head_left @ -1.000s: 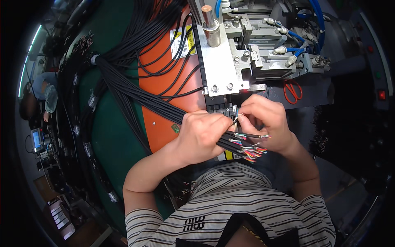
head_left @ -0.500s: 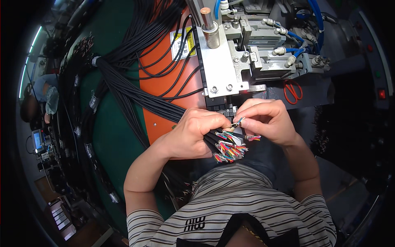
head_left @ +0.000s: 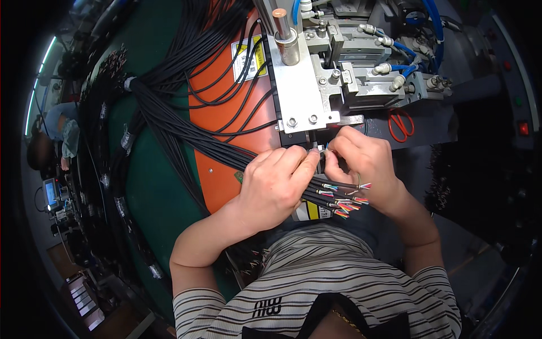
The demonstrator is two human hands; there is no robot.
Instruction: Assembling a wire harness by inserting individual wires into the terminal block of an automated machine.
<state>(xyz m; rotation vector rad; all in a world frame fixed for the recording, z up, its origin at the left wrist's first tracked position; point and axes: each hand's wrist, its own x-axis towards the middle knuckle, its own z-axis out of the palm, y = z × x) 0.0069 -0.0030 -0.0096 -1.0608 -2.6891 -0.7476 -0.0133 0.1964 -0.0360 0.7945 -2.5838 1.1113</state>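
Observation:
My left hand (head_left: 278,179) is closed round a bunch of black cables (head_left: 228,148), its thumb and fingertip meeting at a small slot on the front of the machine. Below that hand, stripped cable ends (head_left: 341,204) fan out to the right, showing red, yellow, white, green and blue wires. My right hand (head_left: 364,164) pinches at a thin wire beside a small whitish piece (head_left: 321,148) at the slot. Fingers hide most of what lies between the two hands.
The metal press machine (head_left: 299,93) with blue air hoses stands just beyond my hands. Red-handled scissors (head_left: 401,125) lie to its right. More cables cross the orange panel (head_left: 226,121) and green mat (head_left: 161,169). Another person (head_left: 62,127) is at the far left.
Both hands have moved slightly up toward the machine slot. The stripped ends have shifted right and spread out, and a yellow-and-white label shows beneath them.

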